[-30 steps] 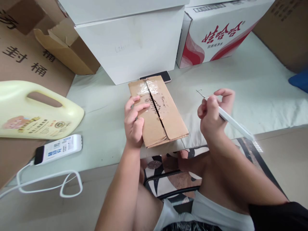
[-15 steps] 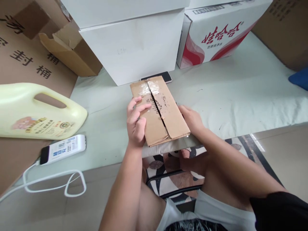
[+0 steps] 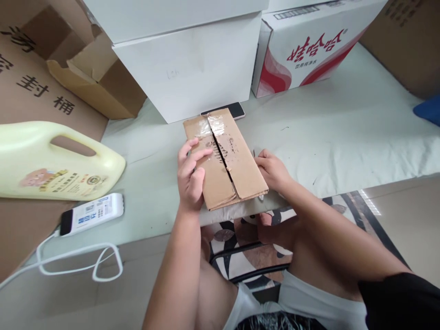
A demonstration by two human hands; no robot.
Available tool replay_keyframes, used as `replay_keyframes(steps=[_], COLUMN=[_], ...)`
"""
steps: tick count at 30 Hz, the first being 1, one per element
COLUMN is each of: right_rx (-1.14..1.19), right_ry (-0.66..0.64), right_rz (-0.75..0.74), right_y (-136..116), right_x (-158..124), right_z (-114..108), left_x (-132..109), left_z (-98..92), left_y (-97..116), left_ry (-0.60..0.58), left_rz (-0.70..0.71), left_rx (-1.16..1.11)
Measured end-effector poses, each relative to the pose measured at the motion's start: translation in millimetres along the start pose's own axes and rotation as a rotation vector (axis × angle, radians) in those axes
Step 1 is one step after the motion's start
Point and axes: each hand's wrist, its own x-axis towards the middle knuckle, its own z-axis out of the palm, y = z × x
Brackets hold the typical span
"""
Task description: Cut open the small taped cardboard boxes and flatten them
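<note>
A flat brown cardboard box [image 3: 242,160] lies on the cloth-covered table near its front edge. Its top flaps meet at a dark slit, with shiny clear tape across the far end. My left hand [image 3: 190,176] grips the box's left side, fingers reaching over the top and thumb against the near part. Beside the right edge of the box, my right hand [image 3: 273,169] is closed around a thin metal thing [image 3: 254,153]. Only a pointed tip shows above the fingers and a shiny bit by the box's near corner; the rest is hidden.
A black phone [image 3: 237,110] lies behind the box, before a large white carton [image 3: 192,68]. A red-and-white carton [image 3: 305,55] stands back right. At left are a pale yellow jug [image 3: 41,160], a white power bank [image 3: 92,213] with a cable, and an open cardboard box [image 3: 113,87].
My right hand has moved slightly away from the box's right edge, and the metal tip now shows. The box and my left hand have shifted slightly left in view.
</note>
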Motion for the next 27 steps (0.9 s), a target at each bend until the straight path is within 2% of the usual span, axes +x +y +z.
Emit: replay_keyframes(steps=[3,5,8,11,17,22,27], right_rx=[0.194,0.300,0.392,0.451,0.562,0.529,0.537], right_ry=[-0.016,-0.039,-0.083,-0.129,-0.209,-0.167,-0.143], right_rz=[-0.098,-0.203,-0.295,-0.327,-0.360,-0.393,-0.371], right_y=[-4.5,-8.5,-11.5,-9.8,-7.3,-12.6,-12.7], right_x=[-5.9,-12.4,-21.7,-25.7,-25.3,-26.8,-24.7], right_z=[-0.8,-0.8,0.6,1.1,-1.4,-4.1,-10.0], left_x=[-1.6,-3.4,-6.1,-7.2,-6.3,-5.2,-4.8], left_z=[3.2,6.2,6.9,0.3,-13.6,-9.6,-2.8], left_y=[-0.2,-0.2,-1.9,-5.8,-14.0,-14.4,-13.3], left_ry=[0.013,0.041,0.108,0.094,0.003,-0.026,-0.044], left_rz=[-0.023,-0.090,-0.226,-0.315,-0.405,-0.472,-0.465], left_rx=[0.003,-0.033,-0.221,-0.374,-0.420,-0.541,-0.513])
